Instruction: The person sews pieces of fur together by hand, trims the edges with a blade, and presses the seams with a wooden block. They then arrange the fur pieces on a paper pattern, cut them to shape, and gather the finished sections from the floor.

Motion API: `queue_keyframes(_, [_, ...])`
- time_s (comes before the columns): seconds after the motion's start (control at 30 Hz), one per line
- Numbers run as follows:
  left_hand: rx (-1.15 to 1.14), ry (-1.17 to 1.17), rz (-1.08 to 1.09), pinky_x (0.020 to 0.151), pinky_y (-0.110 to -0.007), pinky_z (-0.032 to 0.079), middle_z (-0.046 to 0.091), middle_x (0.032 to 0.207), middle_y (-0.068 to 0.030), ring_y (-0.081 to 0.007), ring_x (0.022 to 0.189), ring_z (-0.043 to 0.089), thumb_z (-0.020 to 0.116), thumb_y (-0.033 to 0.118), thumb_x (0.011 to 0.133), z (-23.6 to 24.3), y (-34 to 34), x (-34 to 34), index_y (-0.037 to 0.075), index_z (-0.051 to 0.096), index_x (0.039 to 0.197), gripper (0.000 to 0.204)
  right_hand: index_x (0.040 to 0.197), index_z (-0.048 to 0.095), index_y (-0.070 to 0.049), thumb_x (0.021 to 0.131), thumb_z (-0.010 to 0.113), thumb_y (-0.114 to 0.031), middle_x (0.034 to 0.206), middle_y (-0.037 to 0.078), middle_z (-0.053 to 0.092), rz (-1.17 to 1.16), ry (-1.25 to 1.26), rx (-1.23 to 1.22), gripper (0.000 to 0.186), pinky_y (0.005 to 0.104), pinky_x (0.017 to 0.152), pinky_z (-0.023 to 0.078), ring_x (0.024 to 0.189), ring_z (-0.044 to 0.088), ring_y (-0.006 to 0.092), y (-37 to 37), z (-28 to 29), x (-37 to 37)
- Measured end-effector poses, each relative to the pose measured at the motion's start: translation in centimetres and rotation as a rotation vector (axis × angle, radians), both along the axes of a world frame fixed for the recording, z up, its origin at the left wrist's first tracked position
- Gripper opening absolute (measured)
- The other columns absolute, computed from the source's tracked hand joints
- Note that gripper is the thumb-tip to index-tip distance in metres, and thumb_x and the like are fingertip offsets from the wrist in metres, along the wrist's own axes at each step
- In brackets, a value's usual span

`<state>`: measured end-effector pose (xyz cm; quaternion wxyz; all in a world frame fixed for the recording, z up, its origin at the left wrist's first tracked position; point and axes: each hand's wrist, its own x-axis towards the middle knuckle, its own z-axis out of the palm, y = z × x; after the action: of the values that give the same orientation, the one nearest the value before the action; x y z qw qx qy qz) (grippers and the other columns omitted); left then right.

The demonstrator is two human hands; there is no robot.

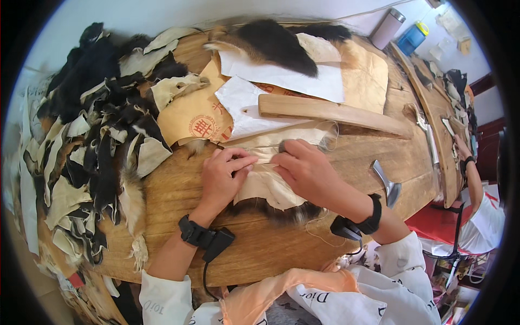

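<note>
A pale fur pelt (266, 190) lies skin side up at the table's near middle, with dark fur showing along its near edge. My left hand (223, 172) pinches the pelt at a fold or seam running across it. On the seam's right side, my right hand (310, 169) is closed, thumb and fingertips pressed together; whatever small thing they hold is hidden. A grey band or cap (282, 145) shows at one of its fingers. Thin loose thread (311, 234) curls on the wood near the pelt's right edge.
Black and cream fur scraps (103, 141) heap up at the left. Beyond the pelt lie brown paper (187, 122), white sheets (244, 103), a wooden bar (330, 112) and dark fur (271, 43). A grey-handled tool (385, 183) rests right. Another person's arm (474, 176) reaches in at far right.
</note>
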<state>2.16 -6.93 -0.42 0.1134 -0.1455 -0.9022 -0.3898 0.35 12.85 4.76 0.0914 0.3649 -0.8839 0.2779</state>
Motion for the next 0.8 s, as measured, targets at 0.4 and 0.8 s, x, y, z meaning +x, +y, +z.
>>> queue_keyframes(0.4, [0.017,0.009,0.015,0.071,-0.030,0.046,0.063,0.090,-0.0023,-0.0199,0.079,0.056,0.068,0.008,0.069,0.3,0.2,0.0,0.013,0.070,0.089,0.020,0.069,0.057,-0.004,0.064,0.057,-0.005,0.075,0.007,0.049,0.065,0.101,0.108,0.005,0.0349,0.064,0.046,0.075,0.052,0.0248,-0.4,-1.3,-0.8])
queue_keyframes(0.8, [0.069,-0.014,0.015,0.072,-0.031,0.041,0.062,0.086,0.0055,-0.0165,0.077,0.053,0.067,0.012,0.070,-0.5,0.3,0.0,0.020,0.072,0.083,0.016,0.080,0.065,-0.008,0.072,0.064,-0.001,0.066,0.005,0.057,0.237,-0.572,-0.260,0.010,0.0295,0.049,0.042,0.055,0.055,0.0196,3.0,5.8,4.0])
